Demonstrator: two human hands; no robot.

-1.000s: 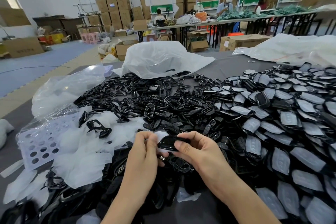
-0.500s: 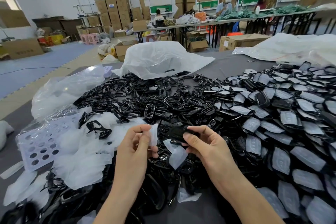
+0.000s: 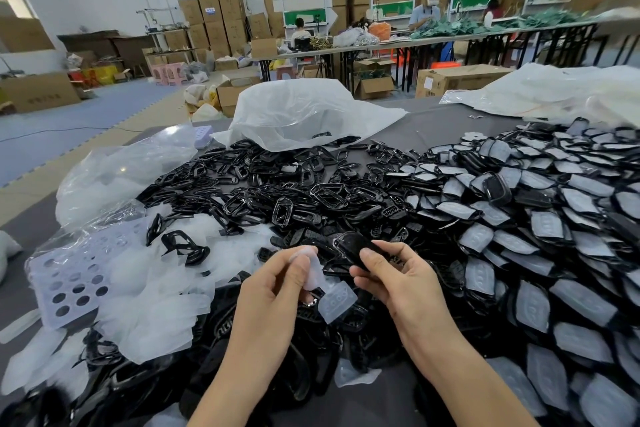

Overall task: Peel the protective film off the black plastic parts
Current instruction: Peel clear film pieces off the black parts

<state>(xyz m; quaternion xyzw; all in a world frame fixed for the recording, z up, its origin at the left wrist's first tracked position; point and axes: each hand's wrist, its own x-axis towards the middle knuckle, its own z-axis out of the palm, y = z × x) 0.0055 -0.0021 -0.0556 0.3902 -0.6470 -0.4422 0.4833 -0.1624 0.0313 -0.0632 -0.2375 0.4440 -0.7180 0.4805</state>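
Right hand (image 3: 391, 274) pinches a black plastic part (image 3: 356, 248) above the pile while left hand (image 3: 277, 284) grips a peeled film (image 3: 313, 270); best to drop it on the film heap (image 3: 149, 305), keeping the part steady.

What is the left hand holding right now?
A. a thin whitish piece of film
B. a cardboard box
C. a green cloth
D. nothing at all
A: the left hand pinches a thin whitish piece of peeled film between thumb and fingers, while the right hand holds a glossy black plastic part.
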